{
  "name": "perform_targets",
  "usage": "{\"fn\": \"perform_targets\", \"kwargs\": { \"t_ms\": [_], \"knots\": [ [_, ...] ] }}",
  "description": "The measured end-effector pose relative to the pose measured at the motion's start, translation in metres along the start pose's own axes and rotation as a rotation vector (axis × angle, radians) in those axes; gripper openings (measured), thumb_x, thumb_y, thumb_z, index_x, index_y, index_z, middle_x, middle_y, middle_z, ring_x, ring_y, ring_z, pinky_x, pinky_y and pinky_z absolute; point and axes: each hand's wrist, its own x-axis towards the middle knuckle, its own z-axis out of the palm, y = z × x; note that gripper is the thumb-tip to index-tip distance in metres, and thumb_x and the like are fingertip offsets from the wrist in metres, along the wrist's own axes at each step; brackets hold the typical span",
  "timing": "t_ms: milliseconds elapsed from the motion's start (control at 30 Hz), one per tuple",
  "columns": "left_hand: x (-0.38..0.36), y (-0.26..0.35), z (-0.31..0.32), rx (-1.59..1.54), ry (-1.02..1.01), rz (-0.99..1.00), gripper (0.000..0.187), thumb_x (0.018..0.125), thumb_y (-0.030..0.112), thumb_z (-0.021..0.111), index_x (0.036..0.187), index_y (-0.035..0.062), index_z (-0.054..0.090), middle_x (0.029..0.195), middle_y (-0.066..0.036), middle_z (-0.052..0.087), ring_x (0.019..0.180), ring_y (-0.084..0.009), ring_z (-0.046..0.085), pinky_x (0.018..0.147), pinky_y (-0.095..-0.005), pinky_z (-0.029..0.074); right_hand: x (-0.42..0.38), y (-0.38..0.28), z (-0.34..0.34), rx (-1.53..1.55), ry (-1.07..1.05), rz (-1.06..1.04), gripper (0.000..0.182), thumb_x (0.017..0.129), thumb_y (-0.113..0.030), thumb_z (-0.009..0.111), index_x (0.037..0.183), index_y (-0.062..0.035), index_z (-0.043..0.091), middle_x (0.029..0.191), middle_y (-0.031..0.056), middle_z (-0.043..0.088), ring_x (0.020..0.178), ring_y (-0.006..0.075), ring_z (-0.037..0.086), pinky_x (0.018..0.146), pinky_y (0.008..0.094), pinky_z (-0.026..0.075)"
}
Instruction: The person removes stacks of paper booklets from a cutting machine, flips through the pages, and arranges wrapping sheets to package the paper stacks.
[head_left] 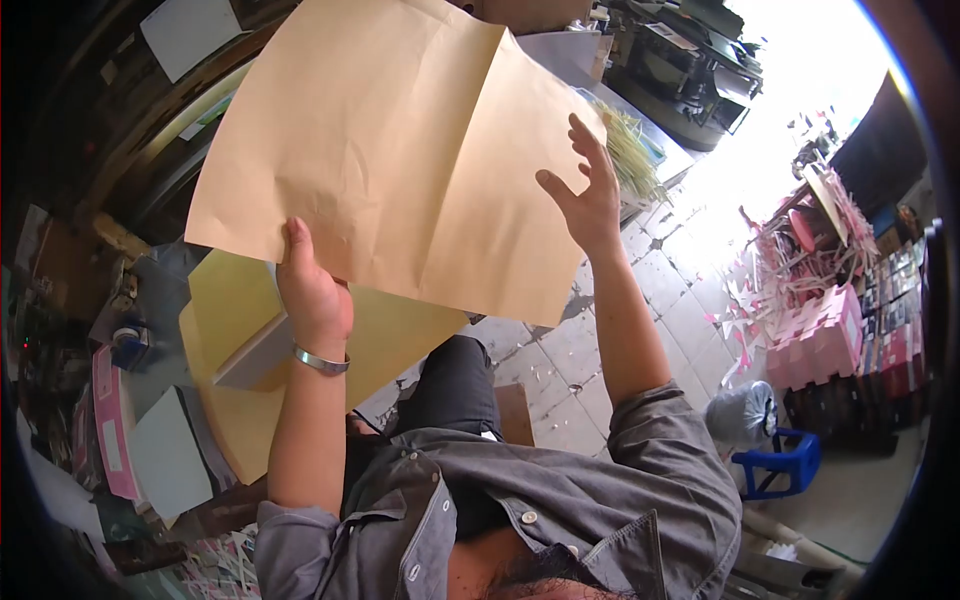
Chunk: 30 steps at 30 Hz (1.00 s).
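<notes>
A large sheet of brown kraft paper (400, 150) with a crease down its middle is held up in front of me. My left hand (312, 290) is closed on its lower left edge, thumb on the near face and fingers hidden behind. My right hand (590, 200) is open at the sheet's right side, thumb and fingers spread, overlapping the paper in this view. Beneath the raised sheet lie more yellow-brown sheets (390, 325) on the table, with a pale grey slab-like piece (252, 350) on top.
Left of me are a pink-edged box (115, 425) and a pale board (172, 450). On the right stand a blue stool (785, 462), a grey plastic bag (742, 412), pink boxes (815, 340) and a heap of paper strips (790, 260). Dark machinery (680, 70) stands at the back.
</notes>
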Motion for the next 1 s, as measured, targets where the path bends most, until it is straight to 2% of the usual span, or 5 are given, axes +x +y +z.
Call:
{"fn": "perform_targets", "kwargs": {
  "t_ms": [433, 667, 733, 833, 1000],
  "knots": [
    [-0.020, 0.086, -0.002, -0.075, 0.049, 0.193, 0.052, 0.110, 0.038, 0.051, 0.147, 0.0026, 0.049, 0.143, -0.007, 0.058, 0.128, -0.0220, 0.058, 0.109, -0.0396, 0.047, 0.038, -0.094, 0.047, 0.143, -0.179, -0.131, 0.101, 0.076, -0.036, 0.093, 0.159, -0.0131, 0.040, 0.157, 0.0174, 0.047, 0.146, 0.0354, 0.044, 0.119, 0.0480, 0.039],
    [-0.020, 0.072, 0.071, 0.146, -0.160, 0.640, 0.042, 0.109, 0.031, 0.048, 0.139, 0.0022, 0.050, 0.130, -0.015, 0.062, 0.119, -0.0290, 0.061, 0.103, -0.0435, 0.049, -0.026, -0.182, 0.035, -0.084, -0.261, -0.802, 0.138, 0.059, -0.057, 0.095, 0.163, 0.0017, 0.024, 0.167, 0.0243, 0.032, 0.152, 0.0434, 0.034, 0.121, 0.0523, 0.033],
    [-0.011, 0.036, 0.116, 0.321, -0.179, 1.018, 0.025, 0.104, 0.014, 0.054, 0.122, -0.0016, 0.057, 0.110, -0.022, 0.064, 0.101, -0.0360, 0.063, 0.088, -0.0457, 0.051, -0.028, -0.180, 0.028, -0.099, -0.144, -0.870, 0.125, 0.065, -0.050, 0.089, 0.161, 0.0020, 0.027, 0.164, 0.0236, 0.035, 0.148, 0.0417, 0.038, 0.119, 0.0509, 0.037],
    [-0.040, 0.050, 0.176, -0.107, -0.450, 0.908, 0.059, 0.108, 0.026, 0.049, 0.158, 0.0000, 0.031, 0.146, -0.030, 0.050, 0.134, -0.0417, 0.053, 0.113, -0.0457, 0.043, -0.020, -0.161, 0.006, 0.033, 0.046, -0.747, 0.106, 0.073, -0.038, 0.082, 0.158, 0.0026, 0.032, 0.160, 0.0227, 0.040, 0.142, 0.0391, 0.044, 0.116, 0.0489, 0.041],
    [-0.085, 0.025, 0.168, 0.419, -0.612, 1.001, 0.079, 0.100, 0.042, 0.064, 0.164, 0.0147, 0.029, 0.165, -0.025, 0.031, 0.147, -0.0406, 0.042, 0.123, -0.0535, 0.033, -0.023, -0.114, -0.021, 0.462, 0.292, -0.292, 0.076, 0.087, -0.019, 0.068, 0.153, 0.0036, 0.039, 0.153, 0.0211, 0.049, 0.132, 0.0348, 0.054, 0.110, 0.0455, 0.049]
  ]
}}
